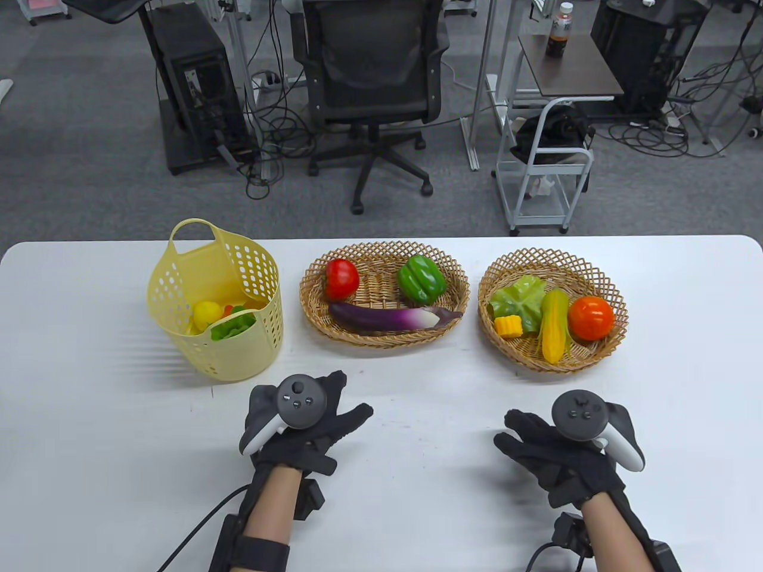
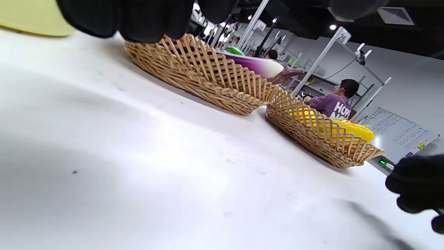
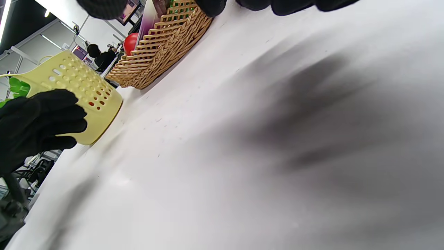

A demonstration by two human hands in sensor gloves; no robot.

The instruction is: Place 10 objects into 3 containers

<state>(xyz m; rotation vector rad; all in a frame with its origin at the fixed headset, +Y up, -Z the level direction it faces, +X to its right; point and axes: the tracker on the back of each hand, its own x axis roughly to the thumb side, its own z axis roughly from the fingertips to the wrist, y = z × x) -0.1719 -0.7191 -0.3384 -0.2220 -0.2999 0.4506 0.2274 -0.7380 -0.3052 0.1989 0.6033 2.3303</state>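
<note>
A yellow plastic basket (image 1: 262, 345) at the left holds a lemon (image 1: 206, 313) and green leaves (image 1: 233, 325). The middle wicker basket (image 1: 381, 253) holds a red tomato (image 1: 341, 279), a green pepper (image 1: 422, 278) and a purple eggplant (image 1: 387, 316). The right wicker basket (image 1: 602, 274) holds lettuce (image 1: 517, 297), a corn piece (image 1: 508, 326), a corn cob (image 1: 554, 325) and an orange tomato (image 1: 591, 318). My left hand (image 1: 325, 420) lies open and empty above the table near the front. My right hand (image 1: 536, 444) is open and empty too.
The white table (image 1: 417, 476) runs to a far edge behind the baskets. An office chair (image 1: 372, 89) and a small cart (image 1: 545, 173) stand on the floor beyond it. The middle basket (image 2: 208, 80) and right basket (image 2: 322, 139) show in the left wrist view.
</note>
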